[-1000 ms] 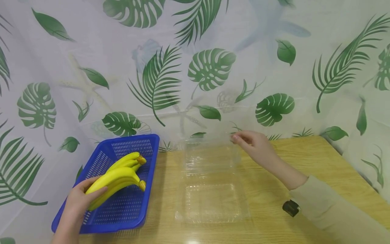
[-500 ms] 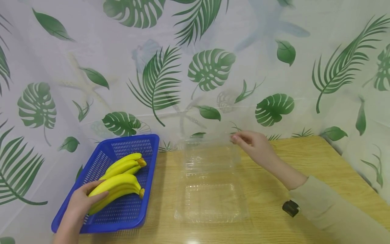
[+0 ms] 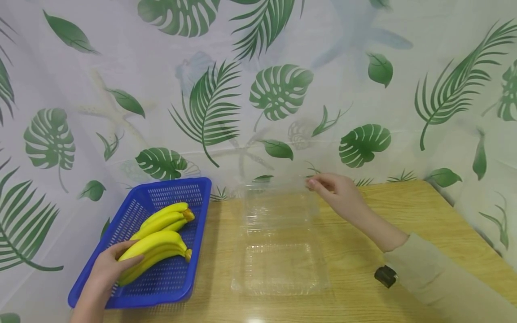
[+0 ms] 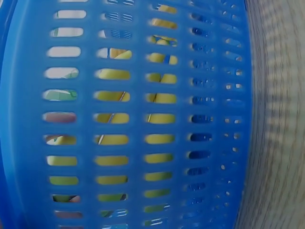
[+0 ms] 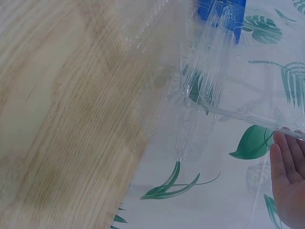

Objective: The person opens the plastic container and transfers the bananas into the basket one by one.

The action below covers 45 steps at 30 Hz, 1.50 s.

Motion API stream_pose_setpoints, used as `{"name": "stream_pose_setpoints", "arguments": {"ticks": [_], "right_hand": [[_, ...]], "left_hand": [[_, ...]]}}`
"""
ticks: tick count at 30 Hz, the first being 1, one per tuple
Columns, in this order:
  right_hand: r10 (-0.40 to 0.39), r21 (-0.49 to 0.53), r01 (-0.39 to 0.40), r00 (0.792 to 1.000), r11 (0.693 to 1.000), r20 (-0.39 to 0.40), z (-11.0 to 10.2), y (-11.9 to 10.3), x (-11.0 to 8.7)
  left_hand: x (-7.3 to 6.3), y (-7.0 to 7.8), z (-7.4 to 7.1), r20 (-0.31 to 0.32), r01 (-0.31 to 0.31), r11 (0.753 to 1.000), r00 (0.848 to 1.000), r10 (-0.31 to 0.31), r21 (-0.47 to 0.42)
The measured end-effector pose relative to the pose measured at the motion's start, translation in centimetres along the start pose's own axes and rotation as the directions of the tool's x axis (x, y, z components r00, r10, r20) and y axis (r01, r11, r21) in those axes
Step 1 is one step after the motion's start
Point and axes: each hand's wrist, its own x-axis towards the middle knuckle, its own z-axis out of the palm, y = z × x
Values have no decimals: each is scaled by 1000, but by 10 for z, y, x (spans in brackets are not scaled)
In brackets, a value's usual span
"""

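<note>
My left hand [image 3: 106,265] grips the left end of a bunch of bananas [image 3: 159,246] in the blue plastic basket [image 3: 200,224]. Behind that bunch lies another bunch of bananas [image 3: 164,219]. Only the slotted basket wall [image 4: 136,109] fills most of the left wrist view, with yellow showing through its slots. To the right stands a transparent plastic clamshell box [image 3: 280,269], its lid raised at the back. My right hand [image 3: 341,195] pinches the lid's upper right corner. In the right wrist view, the fingers [image 5: 290,157] meet the lid's edge.
A wood-grain table [image 3: 355,269] bears the basket and box. Close behind hangs a white sheet [image 3: 258,67] with green leaf prints. A small black object [image 3: 385,275] shows beside the right sleeve [image 3: 428,273].
The left hand has lowered the front bunch of bananas slightly into the basket, and more of the rear bunch shows. The right hand and the box have stayed put.
</note>
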Motion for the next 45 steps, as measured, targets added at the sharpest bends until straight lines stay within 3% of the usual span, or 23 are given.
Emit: {"name": "stream_pose_setpoints", "arguments": {"ticks": [9, 17, 25, 38, 45], "right_hand": [[3, 1, -3, 1000, 1000, 2, -1, 0, 0], [3, -3, -3, 1000, 1000, 1, 0, 1, 0], [1, -8, -1, 1000, 1000, -1, -1, 1, 0], [-7, -4, 8, 1000, 1000, 9, -1, 1, 0], [-25, -14, 26, 1000, 1000, 5, -1, 1, 0]], "left_hand": [[-1, -1, -1, 48, -45, 997, 998, 48, -60], [-2, 0, 0, 56, -17, 994, 998, 23, -108], [-5, 5, -4, 30, -38, 993, 999, 42, -116], [-10, 25, -5, 21, -65, 989, 997, 68, -133], [-17, 39, 1, -2, -144, 983, 990, 144, -111]]}}
